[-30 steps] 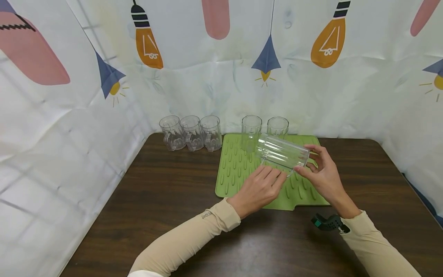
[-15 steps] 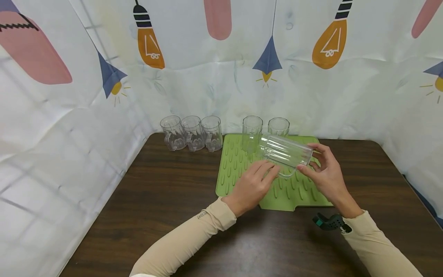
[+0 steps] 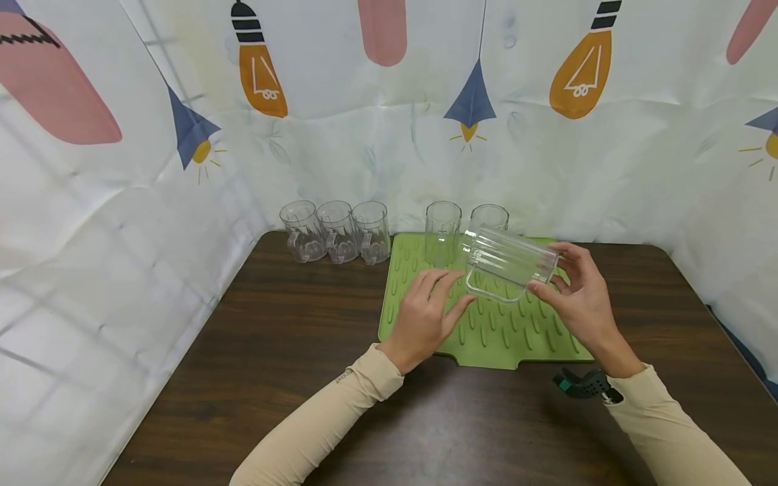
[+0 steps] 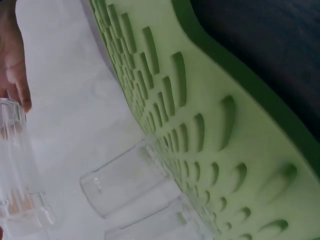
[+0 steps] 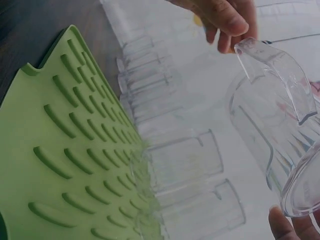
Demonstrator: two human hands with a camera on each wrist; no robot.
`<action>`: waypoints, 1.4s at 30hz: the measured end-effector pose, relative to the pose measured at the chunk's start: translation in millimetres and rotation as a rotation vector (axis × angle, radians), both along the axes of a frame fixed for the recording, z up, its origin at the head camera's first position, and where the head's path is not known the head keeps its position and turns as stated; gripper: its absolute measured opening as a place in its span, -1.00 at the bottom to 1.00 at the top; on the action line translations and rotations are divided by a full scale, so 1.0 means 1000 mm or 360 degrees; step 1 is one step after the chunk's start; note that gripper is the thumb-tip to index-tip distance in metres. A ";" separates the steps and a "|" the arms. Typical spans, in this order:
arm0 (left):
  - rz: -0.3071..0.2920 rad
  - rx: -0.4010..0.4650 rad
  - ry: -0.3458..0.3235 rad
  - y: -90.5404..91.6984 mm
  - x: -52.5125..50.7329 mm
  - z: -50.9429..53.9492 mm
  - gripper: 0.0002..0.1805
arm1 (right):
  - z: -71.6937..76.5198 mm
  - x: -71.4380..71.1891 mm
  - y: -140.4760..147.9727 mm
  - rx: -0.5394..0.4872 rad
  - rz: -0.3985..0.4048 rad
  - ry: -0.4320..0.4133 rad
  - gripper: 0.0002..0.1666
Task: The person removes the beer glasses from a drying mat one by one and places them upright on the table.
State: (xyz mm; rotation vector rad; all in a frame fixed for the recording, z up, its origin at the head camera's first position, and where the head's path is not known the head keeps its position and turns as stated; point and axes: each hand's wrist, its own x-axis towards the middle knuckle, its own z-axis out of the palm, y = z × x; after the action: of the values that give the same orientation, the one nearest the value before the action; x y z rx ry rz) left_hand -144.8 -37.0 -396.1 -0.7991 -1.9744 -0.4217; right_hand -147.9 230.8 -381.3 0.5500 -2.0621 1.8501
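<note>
A clear mug [image 3: 513, 256] is tilted on its side above the green mat [image 3: 413, 270], its handle toward the person. The right hand [image 3: 583, 297] grips one end of it between thumb and fingers. At the other end, the left hand [image 3: 422, 317] has its fingers extended beside the handle, with nothing held in it. In the right wrist view the left hand's fingers [image 5: 230, 22] hang near the handle of the mug [image 5: 270, 110], and a small gap is hard to judge. Two clear mugs [image 3: 442, 233] stand at the mat's back edge.
Three clear mugs [image 3: 340, 233] stand in a row at the back left of the dark wooden table [image 3: 292, 317]. A printed white curtain [image 3: 377, 155] hangs behind and along the left side. A dark strap with a green spot [image 3: 580, 385] is at the right wrist.
The left hand has let go of the handle and moved left with its fingers opening. The right hand has carried the tilted mug slightly right and up.
</note>
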 end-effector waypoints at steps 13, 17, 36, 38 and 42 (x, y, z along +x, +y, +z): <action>-0.0201 0.0475 -0.0577 -0.002 -0.002 -0.003 -0.57 | 0.003 -0.002 -0.002 -0.0050 0.0039 0.0006 -0.22; -0.0323 0.0572 -0.0676 0.002 -0.001 -0.006 -0.58 | 0.003 -0.002 -0.003 -0.0039 0.0030 -0.0005 -0.22; -0.0910 0.1241 -0.1574 0.011 0.006 -0.017 -0.59 | 0.002 -0.005 -0.010 -0.0075 0.0019 -0.0008 -0.21; -0.0985 0.1310 -0.1651 0.012 0.006 -0.017 -0.58 | 0.001 -0.006 -0.010 -0.0092 0.0030 -0.0011 -0.21; -0.1168 0.1523 -0.1770 0.015 0.007 -0.017 -0.53 | 0.000 -0.006 -0.011 -0.0127 0.0061 -0.0014 -0.21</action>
State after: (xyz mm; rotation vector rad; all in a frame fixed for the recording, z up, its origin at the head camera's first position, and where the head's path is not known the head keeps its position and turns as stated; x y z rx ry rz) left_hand -137.9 -21.6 -412.8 -0.6313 -1.8826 -2.4294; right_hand -154.3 220.1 -381.4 0.5655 -1.9866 1.9499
